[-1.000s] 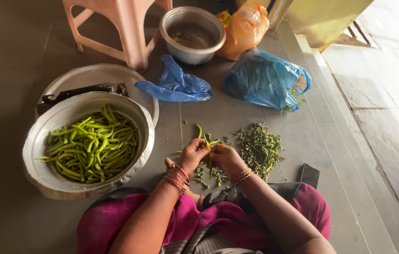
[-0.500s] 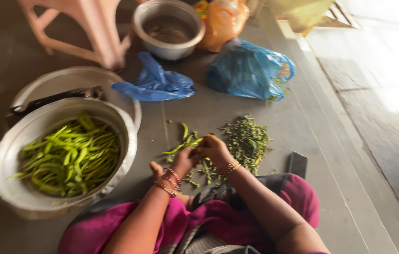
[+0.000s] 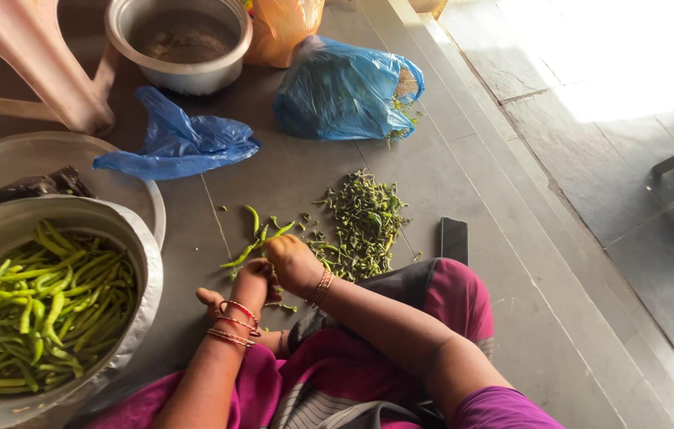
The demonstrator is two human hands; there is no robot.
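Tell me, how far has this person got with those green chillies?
Done: a pile of plucked stems lies on the floor, and the metal bowl holds many green chillies. In hand: the left hand and right hand meet over a small bunch of chillies on the floor. Left: that bunch, and perhaps more in the blue bag, where green sprigs poke out.

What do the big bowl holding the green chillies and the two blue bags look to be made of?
Bowl: likely metal, aluminium or steel, going by its dull grey sheen and thin rolled rim. Blue bags: thin plastic film, crinkled, glossy and slightly see-through.
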